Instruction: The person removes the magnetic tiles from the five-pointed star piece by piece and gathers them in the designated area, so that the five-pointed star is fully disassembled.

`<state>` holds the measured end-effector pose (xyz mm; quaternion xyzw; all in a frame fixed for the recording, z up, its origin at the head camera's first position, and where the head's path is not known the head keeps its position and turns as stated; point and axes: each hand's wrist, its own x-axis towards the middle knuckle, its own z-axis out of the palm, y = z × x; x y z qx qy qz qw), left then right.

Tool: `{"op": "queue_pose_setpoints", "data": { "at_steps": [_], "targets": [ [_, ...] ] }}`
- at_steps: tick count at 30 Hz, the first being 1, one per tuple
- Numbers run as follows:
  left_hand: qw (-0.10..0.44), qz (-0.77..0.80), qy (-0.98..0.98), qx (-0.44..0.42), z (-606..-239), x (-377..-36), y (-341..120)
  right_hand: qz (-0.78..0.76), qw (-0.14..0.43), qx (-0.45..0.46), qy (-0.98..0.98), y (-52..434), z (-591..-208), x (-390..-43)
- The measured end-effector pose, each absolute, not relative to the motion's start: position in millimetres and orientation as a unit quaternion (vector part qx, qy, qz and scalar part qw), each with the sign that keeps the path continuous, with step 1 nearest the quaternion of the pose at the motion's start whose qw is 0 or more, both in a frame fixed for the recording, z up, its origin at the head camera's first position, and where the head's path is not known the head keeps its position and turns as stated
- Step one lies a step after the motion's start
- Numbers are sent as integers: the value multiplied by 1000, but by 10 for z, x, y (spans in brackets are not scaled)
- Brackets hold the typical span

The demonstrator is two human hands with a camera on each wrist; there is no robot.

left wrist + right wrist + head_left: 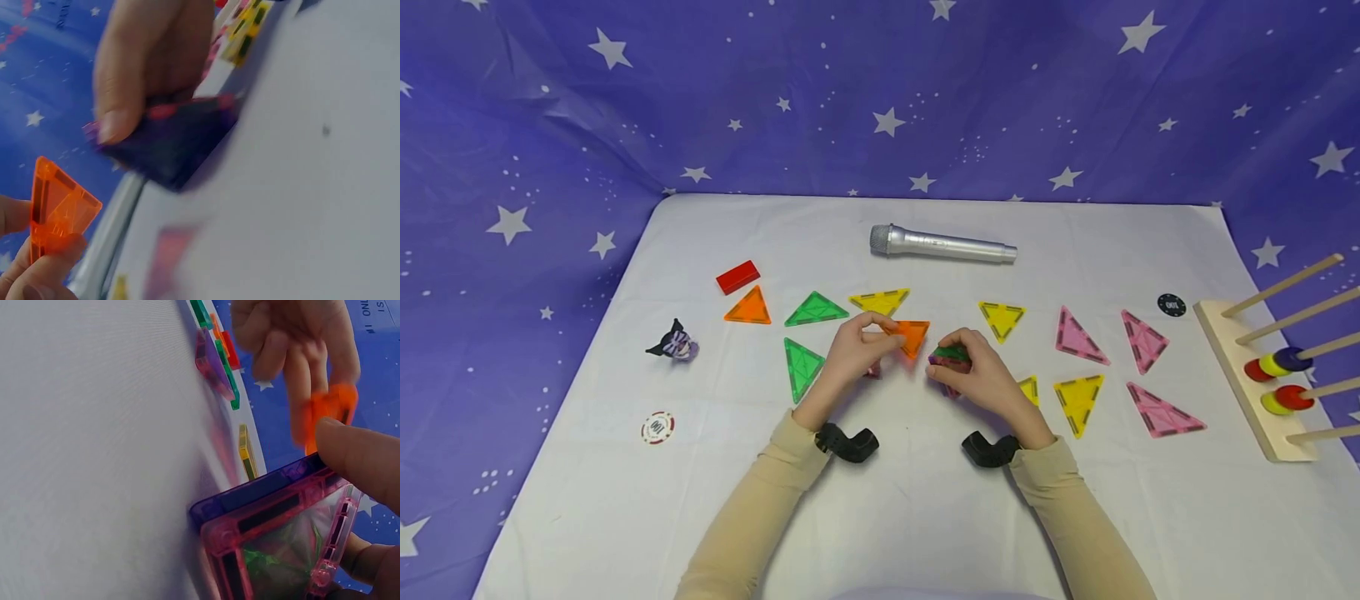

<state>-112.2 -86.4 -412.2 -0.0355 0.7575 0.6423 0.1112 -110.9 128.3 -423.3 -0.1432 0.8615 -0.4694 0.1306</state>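
Note:
My left hand (855, 350) pinches an orange triangular magnetic tile (913, 336) between thumb and fingers, raised off the table. Close by on the right, my right hand (981, 375) grips a small built piece of joined tiles (269, 512). Its edges are pink and purple, and green shows through it; in the left wrist view the built piece (175, 137) looks dark and blurred. A gap separates the orange tile from this piece. Partly hidden by my left hand, a pink and purple tile (874, 369) stands near it; the right wrist view shows a similar tile (212, 365) tilted up.
Around the hands lie green tiles (803, 367), yellow tiles (1078, 402), pink tiles (1161, 412) and another orange tile (750, 307). A silver microphone (947, 245), red block (738, 277), small figure (676, 342), white chip (658, 427), black chip (1172, 305) and wooden peg stand (1247, 375) surround them.

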Motion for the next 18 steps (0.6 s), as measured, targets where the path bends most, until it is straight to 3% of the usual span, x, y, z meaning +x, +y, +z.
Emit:
{"op": "queue_pose_setpoints", "data": {
  "at_steps": [6, 11, 18],
  "targets": [
    [49, 642, 763, -51, -4004, -870, -1317, -477, 129, -145, 857, 1296, -4248, -1107],
    [11, 644, 756, -118, -3960, -626, -1867, -477, 128, -148, 857, 1302, -4255, -1104],
    [-5, 622, 756, -204, -4035, -481, -2337, -480, 127, -151, 855, 1294, -4252, -1104]
  ]
}}
